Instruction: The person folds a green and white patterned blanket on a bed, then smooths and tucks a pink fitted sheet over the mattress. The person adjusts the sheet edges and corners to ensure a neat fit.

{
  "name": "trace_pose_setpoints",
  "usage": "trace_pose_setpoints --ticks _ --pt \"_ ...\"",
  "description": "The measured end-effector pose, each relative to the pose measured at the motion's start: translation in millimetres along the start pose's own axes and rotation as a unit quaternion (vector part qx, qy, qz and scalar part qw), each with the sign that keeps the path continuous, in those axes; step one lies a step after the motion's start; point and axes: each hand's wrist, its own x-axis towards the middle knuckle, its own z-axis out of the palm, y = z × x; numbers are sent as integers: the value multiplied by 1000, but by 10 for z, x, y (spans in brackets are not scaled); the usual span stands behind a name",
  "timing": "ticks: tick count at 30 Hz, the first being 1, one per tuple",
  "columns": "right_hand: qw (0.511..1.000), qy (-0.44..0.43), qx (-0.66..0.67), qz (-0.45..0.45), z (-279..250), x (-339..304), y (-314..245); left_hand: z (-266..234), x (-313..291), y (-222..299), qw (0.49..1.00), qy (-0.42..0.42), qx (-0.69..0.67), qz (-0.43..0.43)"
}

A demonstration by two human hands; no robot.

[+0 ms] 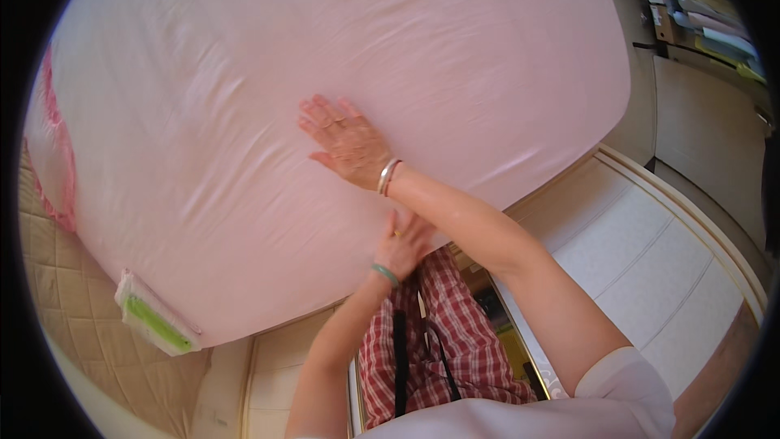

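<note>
A smooth pink sheet (268, 41) covers a mattress that fills most of the view, with wrinkles running across its left half. My right hand (345, 145), with a silver bangle at the wrist, lies flat on the sheet near the middle, its fingers spread toward the far left. Closer to me, my left hand (406, 244) rests at the sheet's near edge, just in front of my checked trousers. Its fingers are apart and slightly blurred, and a green bangle (385, 275) circles that wrist. Neither hand holds anything.
A flat white and green packet (157, 315) sits at the sheet's lower left corner, beside a beige quilted cover (77, 301). Bright pink trim (57, 154) edges the cloth at far left. Pale panelled furniture (626, 252) stands at right; shelves of folders (715, 8) lie beyond.
</note>
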Motion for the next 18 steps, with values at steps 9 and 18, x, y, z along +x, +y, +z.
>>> trace_pose_setpoints --ticks 9,18 --pt "995 -66 -57 -39 496 170 -213 -437 -738 -236 975 127 -181 -17" --pt "990 -2 -140 21 -104 352 566 -716 -31 -760 966 169 -27 -192"
